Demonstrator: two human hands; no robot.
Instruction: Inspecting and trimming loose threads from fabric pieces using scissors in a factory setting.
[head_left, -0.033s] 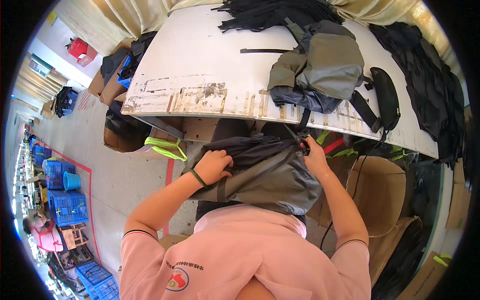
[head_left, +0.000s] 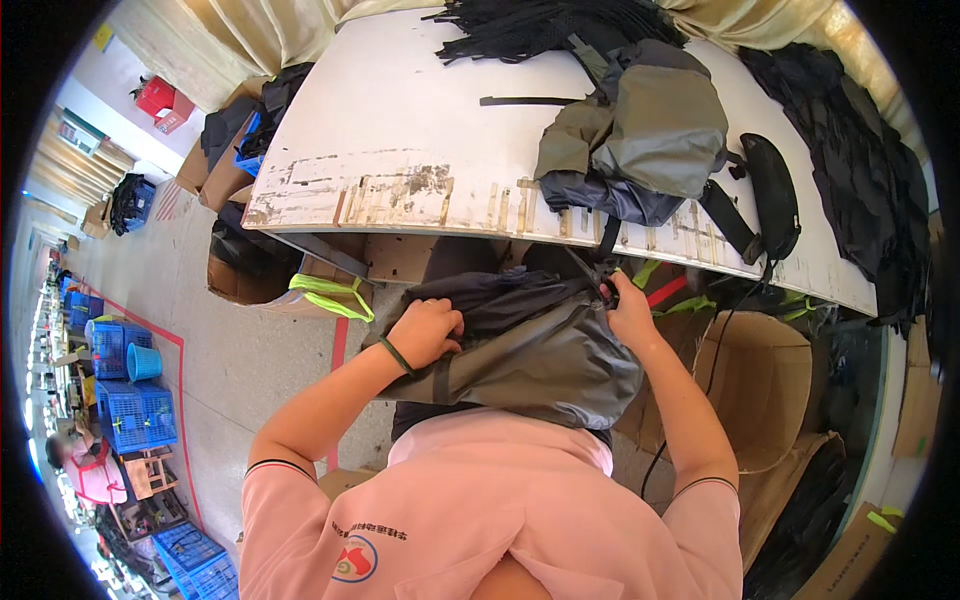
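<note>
Olive-grey bag [head_left: 540,365] across the lap
Left hand's [head_left: 424,333] fingers pinch its fabric; right hand's [head_left: 627,313] grip black scissors [head_left: 605,287].

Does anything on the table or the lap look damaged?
The white table looks worn along its near edge: dark patches and brownish strips mark the pale top. The olive-grey fabric on the lap shows no clear damage.
</note>
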